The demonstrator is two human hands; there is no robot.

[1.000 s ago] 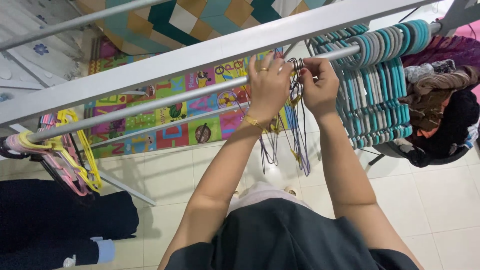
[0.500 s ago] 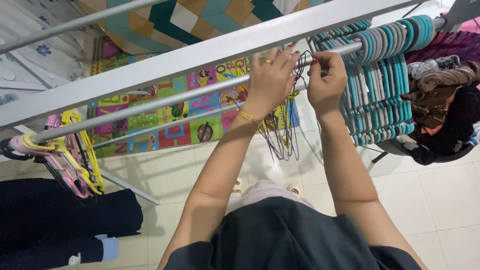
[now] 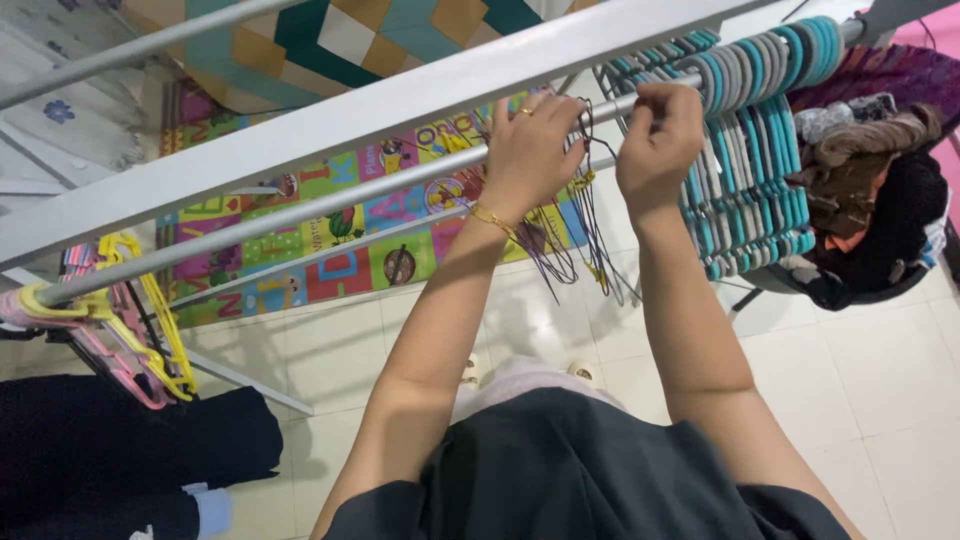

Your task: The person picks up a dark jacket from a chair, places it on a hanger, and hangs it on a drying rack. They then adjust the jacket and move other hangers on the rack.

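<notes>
At the rail, the left hand curls its fingers around thin dark wire hangers hanging from it, while the right hand pinches their hooks at the rail. Just right, teal and grey hangers crowd the rail; yellow and pink hangers hang far left.

Thin dark wire hangers dangle bunched from the rail.

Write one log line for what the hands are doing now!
left hand: on thin wire hangers | right hand: pinching hooks at rail | teal hangers: beside
</notes>
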